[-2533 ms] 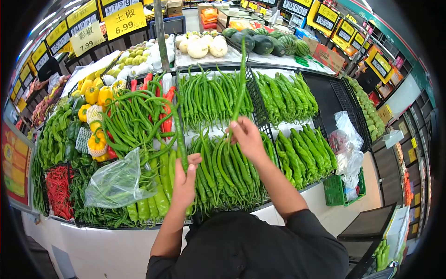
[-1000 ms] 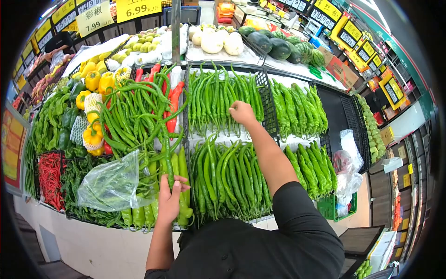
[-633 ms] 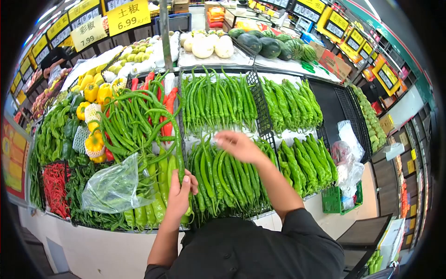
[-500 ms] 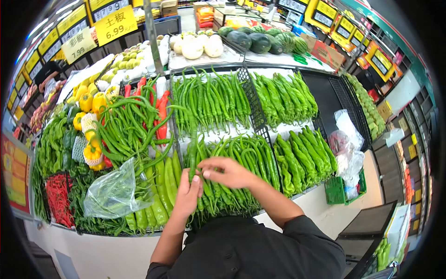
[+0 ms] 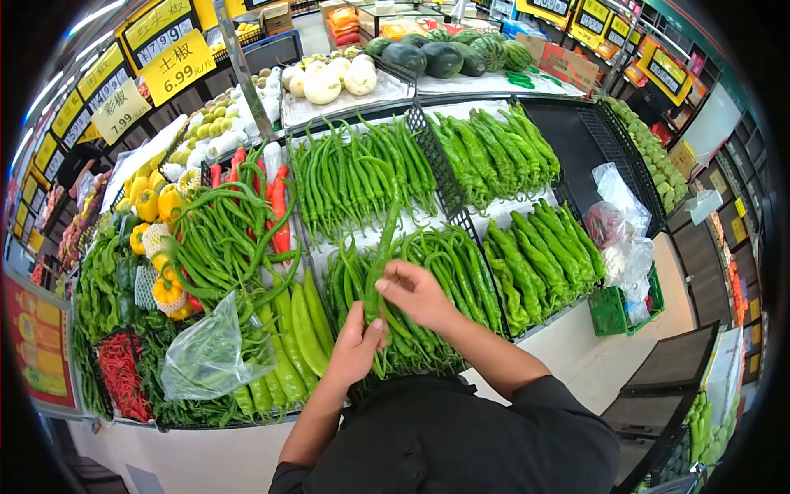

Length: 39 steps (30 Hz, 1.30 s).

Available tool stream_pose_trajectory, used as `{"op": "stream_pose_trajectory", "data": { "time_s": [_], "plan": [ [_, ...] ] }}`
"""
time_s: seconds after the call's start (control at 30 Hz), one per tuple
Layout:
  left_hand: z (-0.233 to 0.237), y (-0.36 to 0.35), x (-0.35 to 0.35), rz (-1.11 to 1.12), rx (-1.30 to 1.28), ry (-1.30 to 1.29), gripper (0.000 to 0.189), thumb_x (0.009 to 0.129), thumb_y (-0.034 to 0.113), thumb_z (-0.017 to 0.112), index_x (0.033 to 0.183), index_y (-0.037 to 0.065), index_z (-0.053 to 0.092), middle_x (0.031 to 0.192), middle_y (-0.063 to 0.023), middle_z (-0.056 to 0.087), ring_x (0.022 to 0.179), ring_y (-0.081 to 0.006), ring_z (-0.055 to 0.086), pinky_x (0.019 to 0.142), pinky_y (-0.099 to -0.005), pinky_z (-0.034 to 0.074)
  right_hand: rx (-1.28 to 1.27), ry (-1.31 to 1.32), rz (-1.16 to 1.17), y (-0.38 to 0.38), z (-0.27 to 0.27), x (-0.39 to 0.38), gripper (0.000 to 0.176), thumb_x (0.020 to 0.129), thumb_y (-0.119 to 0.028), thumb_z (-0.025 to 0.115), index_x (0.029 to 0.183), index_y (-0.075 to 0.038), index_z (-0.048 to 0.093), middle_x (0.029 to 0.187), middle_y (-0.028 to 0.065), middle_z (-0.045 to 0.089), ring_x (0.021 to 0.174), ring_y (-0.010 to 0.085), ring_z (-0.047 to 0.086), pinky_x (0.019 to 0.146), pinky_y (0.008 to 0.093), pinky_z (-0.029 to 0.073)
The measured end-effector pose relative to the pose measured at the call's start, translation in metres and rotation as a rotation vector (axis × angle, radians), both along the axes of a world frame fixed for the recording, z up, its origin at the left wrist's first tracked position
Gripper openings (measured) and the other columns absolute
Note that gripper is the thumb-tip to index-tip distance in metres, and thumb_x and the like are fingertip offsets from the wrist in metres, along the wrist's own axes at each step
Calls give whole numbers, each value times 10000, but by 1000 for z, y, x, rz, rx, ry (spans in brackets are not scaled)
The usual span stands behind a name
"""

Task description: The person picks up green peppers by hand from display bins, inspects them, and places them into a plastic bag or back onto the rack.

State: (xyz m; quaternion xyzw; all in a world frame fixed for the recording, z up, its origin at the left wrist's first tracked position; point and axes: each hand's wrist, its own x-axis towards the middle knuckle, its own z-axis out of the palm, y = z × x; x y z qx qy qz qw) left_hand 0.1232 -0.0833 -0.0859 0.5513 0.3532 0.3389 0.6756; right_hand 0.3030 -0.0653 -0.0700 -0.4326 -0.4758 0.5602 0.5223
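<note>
A long green pepper (image 5: 383, 257) stands nearly upright above the lower middle tray. My left hand (image 5: 357, 342) has its fingers wrapped round the pepper's lower end. My right hand (image 5: 414, 294) is beside it, fingers bent and close to the pepper; whether they grip anything is hidden. Beneath both hands lie rows of long green peppers (image 5: 461, 280). Another row of long green peppers (image 5: 362, 177) lies in the tray behind. To the left is a loose, tangled heap of green peppers (image 5: 218, 239).
A clear plastic bag (image 5: 206, 354) lies on the left peppers. Wrinkled green peppers (image 5: 547, 255) fill the right trays, beside a green basket (image 5: 613, 311) with plastic bags. Watermelons (image 5: 444, 59) and white melons (image 5: 329, 84) are behind. A metal post (image 5: 245, 74) rises at the back left.
The view has turned slightly. My left hand and the held pepper have shifted right, and the pepper now leans right. My right hand has moved slightly right, its fingers lower beside the pepper.
</note>
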Motion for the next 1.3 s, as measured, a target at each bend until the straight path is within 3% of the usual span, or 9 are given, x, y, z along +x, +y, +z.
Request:
{"op": "stream_pose_trajectory", "data": {
  "time_s": [0.13, 0.23, 0.33, 0.47, 0.6, 0.77, 0.83, 1.07, 1.3],
  "plan": [
    [20, 9, 7, 112, 146, 309, 282, 971, 88, 543, 1228, 5, 463, 945, -146, 622, 809, -240, 634, 725, -335, 506, 189, -299, -34, -7, 4, -14, 163, 898, -182, 705, 938, -66, 596, 775, -23, 548, 718, 76, 530, 628, 256, 416],
    [16, 16, 12, 117, 495, 435, 310, 933, 50, 571, 1209, -24, 451, 1102, -176, 610, 987, -319, 630, 871, -385, 498, 238, -413, -48, 7, -7, -5, 186, 896, -179, 698, 1015, -51, 634, 805, -15, 585, 735, 83, 538, 644, 259, 432],
    [23, 23, 13, 223, 799, 503, 427, 894, 49, 610, 1285, -27, 457, 1242, -206, 554, 1153, -384, 551, 1007, -403, 424, 205, -365, -165, 34, 19, 20, 168, 905, -175, 680, 940, -19, 625, 771, 16, 588, 695, 108, 526, 625, 285, 452],
    [18, 30, -2, 210, 641, 486, 482, 884, 64, 623, 1321, -30, 441, 1252, -220, 528, 1172, -374, 519, 1026, -437, 393, 205, -557, -250, 115, 23, 102, 181, 928, -185, 650, 1003, -20, 647, 810, -6, 612, 720, 91, 518, 659, 265, 440],
    [9, 23, -13, 202, 441, 428, 432, 910, 44, 587, 1315, -28, 455, 1203, -188, 568, 1065, -295, 588, 956, -389, 451, 132, -747, -299, 205, 2, 163, 240, 905, -187, 667, 768, -27, 551, 624, -1, 449, 597, 104, 407, 559, 322, 374],
    [-6, 12, -22, 195, 284, 416, 411, 932, 49, 569, 1324, -13, 462, 1152, -167, 609, 971, -236, 612, 896, -355, 485, -14, -949, -314, 286, -58, 189, 276, 859, -261, 717, 900, 6, 662, 835, 166, 676, 766, 267, 640, 716, 396, 492],
    [-8, 10, -23, 202, 260, 421, 408, 935, 48, 567, 1325, -12, 464, 1135, -162, 622, 955, -229, 615, 890, -349, 488, -169, -1026, -277, 303, -66, 187, 388, 830, -312, 739, 1090, -26, 703, 1065, 223, 696, 1020, 344, 672, 894, 415, 510],
    [-9, 13, -25, 221, 242, 420, 385, 934, 45, 569, 1305, -15, 488, 1100, -153, 651, 942, -223, 624, 877, -338, 491, -210, -1202, -332, 297, -96, 168, 389, 795, -324, 775, 1036, -25, 720, 1071, 199, 700, 1029, 333, 667, 913, 409, 519],
    [-2, 12, -25, 178, 326, 428, 331, 933, 23, 564, 1261, -6, 532, 1038, -131, 671, 917, -187, 650, 846, -322, 496, -109, -1198, -300, 286, -101, 168, 468, 815, -308, 760, 1187, -47, 648, 1138, 188, 678, 1105, 349, 626, 950, 423, 498]
  ]
}}
